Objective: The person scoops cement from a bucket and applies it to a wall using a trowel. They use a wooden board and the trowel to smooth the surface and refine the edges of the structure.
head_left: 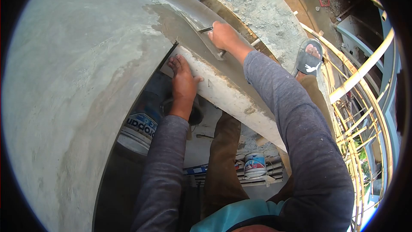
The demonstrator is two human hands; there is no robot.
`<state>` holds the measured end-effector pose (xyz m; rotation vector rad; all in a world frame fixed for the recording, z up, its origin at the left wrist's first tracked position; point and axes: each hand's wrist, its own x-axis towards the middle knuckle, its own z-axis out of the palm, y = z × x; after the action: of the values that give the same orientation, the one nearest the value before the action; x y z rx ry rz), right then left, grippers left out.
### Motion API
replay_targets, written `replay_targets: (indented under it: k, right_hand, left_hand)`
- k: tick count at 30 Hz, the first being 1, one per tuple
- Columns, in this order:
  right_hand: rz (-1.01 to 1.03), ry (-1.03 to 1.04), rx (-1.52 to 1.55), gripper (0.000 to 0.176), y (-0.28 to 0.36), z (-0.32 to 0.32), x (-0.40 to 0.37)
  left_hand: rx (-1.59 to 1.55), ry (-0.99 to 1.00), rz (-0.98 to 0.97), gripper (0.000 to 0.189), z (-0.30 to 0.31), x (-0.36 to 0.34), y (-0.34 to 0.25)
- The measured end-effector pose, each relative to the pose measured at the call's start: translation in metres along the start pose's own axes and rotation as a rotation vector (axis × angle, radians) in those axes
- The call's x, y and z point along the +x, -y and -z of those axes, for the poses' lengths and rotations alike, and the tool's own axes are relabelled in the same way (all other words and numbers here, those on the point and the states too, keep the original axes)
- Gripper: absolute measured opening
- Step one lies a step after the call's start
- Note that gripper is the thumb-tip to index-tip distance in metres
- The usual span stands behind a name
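My right hand point(229, 38) is closed around the handle of a plastering trowel point(207, 46), whose blade lies on wet grey mortar point(167, 19) along the curved concrete ledge. Most of the handle is hidden by the fingers. My left hand point(183, 81) grips the upper end of a pale wooden board point(231, 92), fingers bent over its face and thumb apart. That board runs diagonally along the ledge, down to the right under my right forearm. A dark narrow strip point(168, 55) sits at the board's upper end, beside my left fingertips.
A smooth concrete surface point(77, 81) fills the left. Below are a large labelled bucket point(139, 129) and a small paint can point(255, 165). My sandaled foot point(310, 58) stands on a rough concrete edge point(257, 8). Bamboo poles point(365, 71) rise at right, above a drop.
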<state>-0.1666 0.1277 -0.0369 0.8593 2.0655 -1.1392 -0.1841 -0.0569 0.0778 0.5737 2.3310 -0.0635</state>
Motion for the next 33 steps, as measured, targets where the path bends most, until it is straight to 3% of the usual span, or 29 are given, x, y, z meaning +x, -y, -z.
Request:
replay_targets:
  k: [4, 6, 10, 15, 16, 18, 19, 22, 23, 25, 30, 33]
  right_hand:
    - [0.043, -0.015, 0.05, 0.032, 0.015, -0.012, 0.036]
    - [0.156, -0.026, 0.029, 0.03, 0.02, -0.022, 0.049]
    - [0.248, -0.064, 0.115, 0.028, 0.022, -0.016, 0.032]
    - [0.635, -0.127, 0.302, 0.02, 0.002, 0.005, -0.019]
    - [0.635, -0.131, 0.303, 0.02, -0.006, 0.011, -0.029]
    - [0.669, -0.018, 0.335, 0.018, -0.02, 0.022, -0.042]
    - [0.671, -0.022, 0.338, 0.018, -0.023, 0.023, -0.041]
    - [0.325, -0.073, 0.322, 0.024, -0.04, 0.009, -0.032]
    - [0.321, -0.073, 0.327, 0.024, -0.043, 0.001, -0.019]
    - [0.198, -0.061, 0.165, 0.026, -0.041, -0.016, 0.007]
    - [0.215, -0.062, 0.164, 0.026, -0.02, -0.036, 0.023]
    - [0.37, -0.068, 0.218, 0.023, -0.02, -0.014, 0.0]
  left_hand:
    - [0.007, 0.012, -0.005, 0.117, 0.001, -0.001, 0.001]
    - [0.001, 0.0, -0.018, 0.117, 0.001, -0.001, 0.001]
    - [0.008, -0.033, -0.045, 0.117, -0.005, 0.0, 0.005]
    - [0.057, -0.032, -0.04, 0.119, -0.004, 0.0, 0.005]
    - [0.059, -0.034, -0.044, 0.119, -0.003, 0.0, 0.003]
    - [0.077, 0.004, -0.016, 0.119, 0.0, 0.001, 0.001]
    - [0.082, 0.002, -0.018, 0.119, 0.001, 0.003, 0.002]
    - [0.049, -0.018, -0.039, 0.119, -0.005, 0.0, 0.003]
    - [0.037, -0.01, -0.031, 0.119, -0.004, 0.0, 0.002]
    - [0.032, -0.004, -0.013, 0.118, -0.002, 0.0, 0.003]
    - [0.021, -0.024, -0.04, 0.118, -0.002, 0.0, 0.003]
    - [0.047, -0.016, -0.024, 0.118, -0.006, 0.0, 0.007]
